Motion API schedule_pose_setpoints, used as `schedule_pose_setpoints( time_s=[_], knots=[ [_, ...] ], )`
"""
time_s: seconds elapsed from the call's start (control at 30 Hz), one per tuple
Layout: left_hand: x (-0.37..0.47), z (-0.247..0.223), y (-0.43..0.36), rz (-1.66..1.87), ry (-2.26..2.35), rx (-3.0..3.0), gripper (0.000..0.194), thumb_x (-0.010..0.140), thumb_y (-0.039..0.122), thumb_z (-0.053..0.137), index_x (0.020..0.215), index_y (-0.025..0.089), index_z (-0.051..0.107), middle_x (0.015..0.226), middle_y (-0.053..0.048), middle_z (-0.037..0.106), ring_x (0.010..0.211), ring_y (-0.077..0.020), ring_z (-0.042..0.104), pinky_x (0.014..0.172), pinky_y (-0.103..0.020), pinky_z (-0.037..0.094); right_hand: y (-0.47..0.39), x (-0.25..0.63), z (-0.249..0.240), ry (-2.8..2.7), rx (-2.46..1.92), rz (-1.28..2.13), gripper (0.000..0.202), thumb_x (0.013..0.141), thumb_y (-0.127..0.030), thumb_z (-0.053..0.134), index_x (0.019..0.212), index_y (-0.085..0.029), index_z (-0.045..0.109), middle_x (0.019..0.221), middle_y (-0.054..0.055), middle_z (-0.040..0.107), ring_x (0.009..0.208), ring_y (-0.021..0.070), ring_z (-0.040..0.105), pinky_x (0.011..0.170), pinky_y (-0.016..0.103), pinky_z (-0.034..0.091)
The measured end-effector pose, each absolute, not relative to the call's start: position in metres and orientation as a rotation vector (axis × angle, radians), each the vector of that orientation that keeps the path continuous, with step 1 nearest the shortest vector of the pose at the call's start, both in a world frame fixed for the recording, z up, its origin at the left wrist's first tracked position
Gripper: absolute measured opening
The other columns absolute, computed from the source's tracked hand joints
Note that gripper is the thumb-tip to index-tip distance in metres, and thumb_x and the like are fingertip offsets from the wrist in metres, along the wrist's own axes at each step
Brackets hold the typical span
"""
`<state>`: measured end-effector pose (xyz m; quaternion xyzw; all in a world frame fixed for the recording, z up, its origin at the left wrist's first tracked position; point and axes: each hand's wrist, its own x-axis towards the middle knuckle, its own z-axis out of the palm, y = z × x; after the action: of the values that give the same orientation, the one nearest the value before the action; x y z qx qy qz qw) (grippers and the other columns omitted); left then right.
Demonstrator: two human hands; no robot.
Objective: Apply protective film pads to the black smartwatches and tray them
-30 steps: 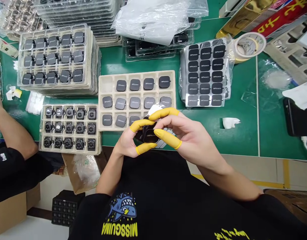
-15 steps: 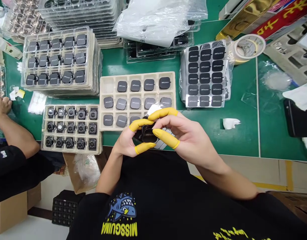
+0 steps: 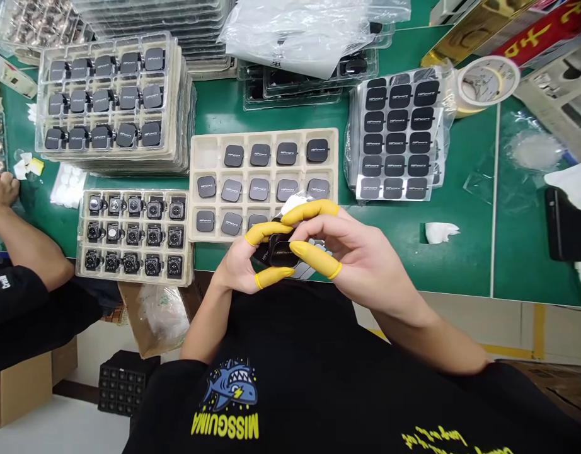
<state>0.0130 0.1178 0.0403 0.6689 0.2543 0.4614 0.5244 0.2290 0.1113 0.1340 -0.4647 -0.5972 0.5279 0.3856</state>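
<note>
My left hand (image 3: 246, 258), with yellow finger covers on thumb and index finger, grips a dark watch face (image 3: 281, 251) between them. From the other side my right hand (image 3: 347, 252) pinches its right edge, also in yellow covers. Partly hidden under the hands is a sheet with dark and pale stickers (image 3: 305, 267). Just beyond lies a beige tray (image 3: 206, 151) of dark square pieces, its top-left compartment empty. To the left, another tray (image 3: 190, 255) holds small watch bodies with their round sensors facing up.
Stacked clear-lidded trays (image 3: 104, 98) stand at the left back. Sticker sheets (image 3: 397, 132) and a tape roll (image 3: 488, 82) lie at the right, near a crumpled tissue (image 3: 440, 232) and a black phone (image 3: 569, 224). Another person's hand (image 3: 2, 189) rests at the far left.
The view has shifted slightly, so the things on the table appear a little displaced. Both hands keep nearly the same grip on the watch face.
</note>
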Motion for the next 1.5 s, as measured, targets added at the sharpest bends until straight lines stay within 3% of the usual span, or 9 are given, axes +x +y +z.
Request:
schedule_pose_setpoints(
  time_s=[0.17, 0.37, 0.57, 0.83, 0.97, 1.13, 1.27, 1.43, 1.5],
  knots=[
    [0.011, 0.041, 0.119, 1.080, 0.625, 1.612, 0.069, 0.092, 0.050, 0.089, 0.150, 0.026, 0.060, 0.117, -0.006, 0.080, 0.090, -0.0190, 0.079, 0.079, -0.029, 0.064, 0.111, 0.228, 0.133, -1.532, -1.180, 1.332, 0.016, 0.104, -0.043, 0.077, 0.097, -0.029, 0.079, 0.119, 0.009, 0.075, 0.110, 0.0284, 0.072, 0.095, 0.046, 0.063],
    [0.012, 0.046, 0.119, 1.136, 0.581, 1.624, 0.065, 0.095, 0.043, 0.088, 0.151, 0.027, 0.060, 0.120, -0.006, 0.079, 0.098, -0.0203, 0.080, 0.086, -0.031, 0.064, 0.107, 0.226, 0.127, -1.600, -1.133, 1.222, 0.007, 0.106, -0.026, 0.071, 0.106, -0.030, 0.077, 0.126, 0.008, 0.074, 0.119, 0.0271, 0.071, 0.102, 0.045, 0.061],
    [0.011, 0.044, 0.115, 1.120, 0.638, 1.580, 0.065, 0.095, 0.047, 0.088, 0.150, 0.024, 0.062, 0.128, -0.011, 0.079, 0.108, -0.0241, 0.082, 0.093, -0.033, 0.066, 0.101, 0.230, 0.122, -1.555, -1.205, 1.173, 0.056, 0.097, -0.036, 0.087, 0.146, -0.032, 0.059, 0.136, 0.009, 0.071, 0.121, 0.0267, 0.071, 0.093, 0.040, 0.060],
    [0.004, 0.041, 0.116, 1.065, 0.636, 1.671, 0.067, 0.095, 0.047, 0.090, 0.155, 0.027, 0.066, 0.133, -0.013, 0.082, 0.117, -0.0275, 0.083, 0.101, -0.036, 0.066, 0.113, 0.224, 0.122, -1.399, -1.268, 1.723, 0.054, 0.081, -0.059, 0.099, 0.110, -0.026, 0.066, 0.089, -0.002, 0.066, 0.071, 0.0160, 0.058, 0.060, 0.029, 0.050],
    [0.000, 0.045, 0.112, 1.039, 0.704, 1.725, 0.068, 0.093, 0.045, 0.092, 0.153, 0.026, 0.067, 0.127, -0.012, 0.084, 0.109, -0.0259, 0.082, 0.095, -0.036, 0.067, 0.117, 0.216, 0.115, -1.329, -1.278, 1.797, 0.045, 0.088, -0.058, 0.091, 0.098, -0.024, 0.064, 0.082, -0.002, 0.067, 0.070, 0.0170, 0.061, 0.059, 0.029, 0.049],
    [0.001, 0.038, 0.103, 1.062, 0.742, 1.571, 0.068, 0.092, 0.055, 0.090, 0.147, 0.023, 0.068, 0.104, -0.005, 0.083, 0.087, -0.0198, 0.078, 0.081, -0.031, 0.065, 0.119, 0.211, 0.113, -1.421, -1.395, 1.665, 0.016, 0.096, -0.039, 0.073, 0.097, -0.023, 0.068, 0.071, -0.003, 0.065, 0.061, 0.0146, 0.057, 0.056, 0.028, 0.044],
    [-0.001, 0.029, 0.096, 1.034, 0.740, 1.425, 0.072, 0.092, 0.060, 0.089, 0.148, 0.021, 0.067, 0.106, -0.007, 0.083, 0.088, -0.0207, 0.079, 0.082, -0.031, 0.065, 0.121, 0.211, 0.115, -1.354, -1.336, 1.812, 0.023, 0.101, -0.044, 0.066, 0.091, -0.023, 0.066, 0.058, -0.004, 0.061, 0.054, 0.0141, 0.056, 0.054, 0.027, 0.043],
    [-0.011, 0.028, 0.094, 1.039, 0.785, 1.475, 0.074, 0.092, 0.060, 0.088, 0.151, 0.021, 0.067, 0.104, -0.008, 0.085, 0.089, -0.0226, 0.082, 0.083, -0.032, 0.066, 0.120, 0.204, 0.114, -1.334, -1.265, 1.934, 0.047, 0.089, -0.051, 0.088, 0.120, -0.025, 0.065, 0.079, -0.005, 0.068, 0.065, 0.0148, 0.061, 0.057, 0.027, 0.048],
    [-0.016, 0.031, 0.095, 1.040, 0.802, 1.573, 0.071, 0.093, 0.055, 0.089, 0.152, 0.021, 0.068, 0.105, -0.008, 0.085, 0.091, -0.0231, 0.083, 0.086, -0.032, 0.067, 0.120, 0.198, 0.111, -1.388, -1.244, 1.932, 0.048, 0.087, -0.049, 0.092, 0.117, -0.025, 0.063, 0.090, -0.003, 0.070, 0.073, 0.0153, 0.064, 0.061, 0.027, 0.051]
  ],
)
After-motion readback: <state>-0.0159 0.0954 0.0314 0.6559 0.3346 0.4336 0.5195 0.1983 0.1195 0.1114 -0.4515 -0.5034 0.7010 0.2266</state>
